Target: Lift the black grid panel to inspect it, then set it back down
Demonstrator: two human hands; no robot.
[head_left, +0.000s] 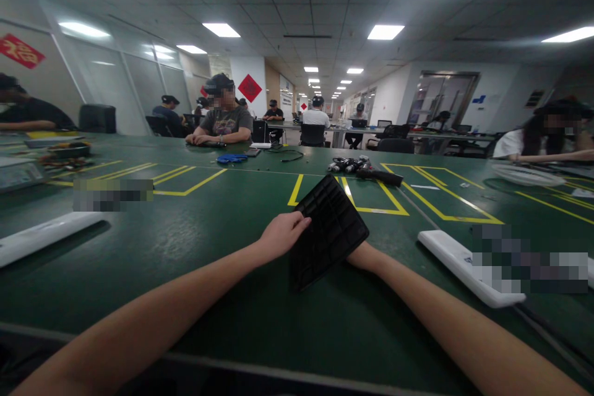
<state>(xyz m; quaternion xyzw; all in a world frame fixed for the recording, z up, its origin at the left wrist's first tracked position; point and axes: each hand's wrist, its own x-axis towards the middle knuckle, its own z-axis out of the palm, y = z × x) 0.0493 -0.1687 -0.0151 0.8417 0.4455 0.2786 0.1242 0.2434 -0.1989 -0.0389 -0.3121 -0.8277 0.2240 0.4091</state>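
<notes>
A black plastic compartment tray (327,229), marked with a grid of ridges, is tilted up above the green table between my two hands. My left hand (285,232) is closed on its left edge, thumb on the gridded side. At the lower right edge, my right hand (364,257) holds it from behind; the tray hides those fingers. Its lower left part looks dark and slightly blurred.
Yellow tape outlines (352,207) mark the green table (208,297). A white power strip (464,266) lies right, another long white strip (51,235) left. Bundled cables (348,165), a dark rod-like thing (380,177) and a blue item (232,158) lie farther back. People sit around.
</notes>
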